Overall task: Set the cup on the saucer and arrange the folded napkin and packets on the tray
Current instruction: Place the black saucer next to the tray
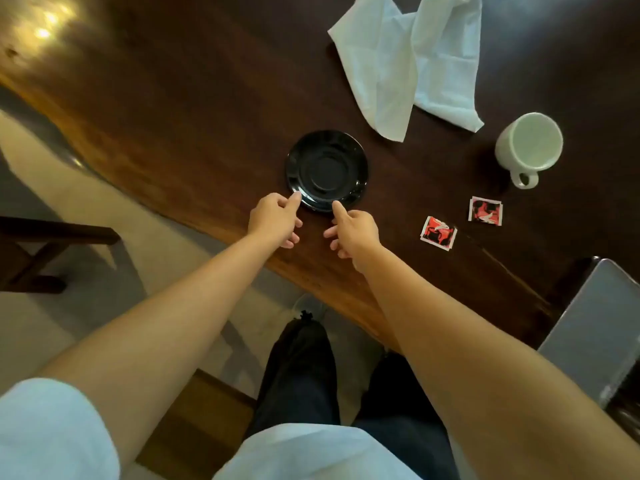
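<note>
Saucer [327, 171]: left hand [275, 218], right hand [353, 233] touch rim with straight forefingers; cup [528, 143], packets [438, 233] apart.

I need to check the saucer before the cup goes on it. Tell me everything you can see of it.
The saucer is round, glossy black, seemingly glazed ceramic, with a circular well at its centre. It lies flat and empty on the dark wooden table, near its front edge. The left hand and right hand each touch its near rim with one extended finger.

Dark wooden table [207, 98]; perhaps a bench [52, 251].
</note>
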### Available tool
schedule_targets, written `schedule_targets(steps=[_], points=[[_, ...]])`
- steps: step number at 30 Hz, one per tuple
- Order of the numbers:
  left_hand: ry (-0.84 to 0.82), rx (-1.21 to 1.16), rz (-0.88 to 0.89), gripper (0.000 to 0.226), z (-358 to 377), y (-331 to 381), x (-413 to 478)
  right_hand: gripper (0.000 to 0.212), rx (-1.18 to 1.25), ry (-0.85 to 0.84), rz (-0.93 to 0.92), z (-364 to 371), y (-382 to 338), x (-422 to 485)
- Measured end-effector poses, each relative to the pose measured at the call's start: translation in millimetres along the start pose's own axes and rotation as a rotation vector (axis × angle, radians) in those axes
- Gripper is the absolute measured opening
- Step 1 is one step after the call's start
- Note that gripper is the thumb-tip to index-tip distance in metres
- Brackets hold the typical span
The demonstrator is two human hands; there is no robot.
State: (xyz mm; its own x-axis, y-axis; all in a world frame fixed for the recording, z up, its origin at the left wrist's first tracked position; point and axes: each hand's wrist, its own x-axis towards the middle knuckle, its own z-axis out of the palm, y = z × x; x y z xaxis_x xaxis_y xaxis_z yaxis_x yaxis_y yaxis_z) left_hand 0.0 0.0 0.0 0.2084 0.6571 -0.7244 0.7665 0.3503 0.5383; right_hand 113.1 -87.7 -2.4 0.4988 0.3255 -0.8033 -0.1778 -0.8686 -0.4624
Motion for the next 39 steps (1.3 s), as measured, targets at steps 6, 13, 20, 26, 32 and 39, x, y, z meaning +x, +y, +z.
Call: schedule_targets(steps=[6,13,20,26,32,39], points=[[-0.018,-0.201,-0.056,0.034,13.6,-0.1,19.0,0.054,0.375,-0.078,0.125,0.4,-3.1,4.9],[-0.100,-0.326,-0.159,0.020,14.5,-1.4,1.8,0.021,0.416,-0.108,0.177,-18.6,-4.5,-17.8],[-0.169,-0.261,-0.110,0.013,11.2,23.3,-58.0,0.016,0.446,-0.088,0.132,-54.4,9.9,-71.6],[-0.249,-0.232,-0.026,0.010,16.4,58.5,-101.9,0.039,0.566,0.002,0.078,-93.1,21.8,-116.7],[-0.334,-0.130,0.052,0.013,46.8,81.5,-130.7,0.030,0.711,0.088,0.084,-122.0,54.5,-137.3],[-0.465,0.021,0.052,0.015,109.3,99.1,-167.0,0.044,0.848,0.249,0.126,-154.7,121.0,-150.7]])
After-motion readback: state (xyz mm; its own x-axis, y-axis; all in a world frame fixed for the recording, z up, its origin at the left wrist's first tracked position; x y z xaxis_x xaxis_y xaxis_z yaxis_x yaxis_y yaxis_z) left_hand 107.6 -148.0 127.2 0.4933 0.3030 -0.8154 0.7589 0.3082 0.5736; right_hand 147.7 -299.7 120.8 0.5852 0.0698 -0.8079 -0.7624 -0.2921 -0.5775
